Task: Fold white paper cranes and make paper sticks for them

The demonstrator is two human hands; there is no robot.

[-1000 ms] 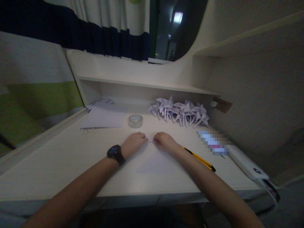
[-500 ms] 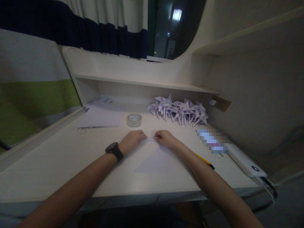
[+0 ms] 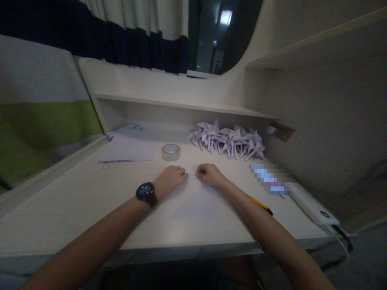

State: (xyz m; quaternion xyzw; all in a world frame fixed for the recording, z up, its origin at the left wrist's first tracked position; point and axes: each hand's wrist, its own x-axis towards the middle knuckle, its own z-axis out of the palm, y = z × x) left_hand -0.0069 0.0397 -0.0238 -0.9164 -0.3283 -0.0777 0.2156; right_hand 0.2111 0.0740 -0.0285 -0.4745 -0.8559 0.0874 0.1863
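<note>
While our left hand [image 3: 173,179] and right hand [image 3: 211,175] grip a thin paper strip [image 3: 192,176] by its ends, uneven pressure could skew it. Leaning lower could crease our triangular sheet [image 3: 196,206].

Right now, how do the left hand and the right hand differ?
The left hand has a dark watch at its wrist; the right hand has none. The left hand shows its back, its grip unclear; the right hand is curled, thumb and fingers drawn together. Both are at the narrow white paper, one at each end.
</note>
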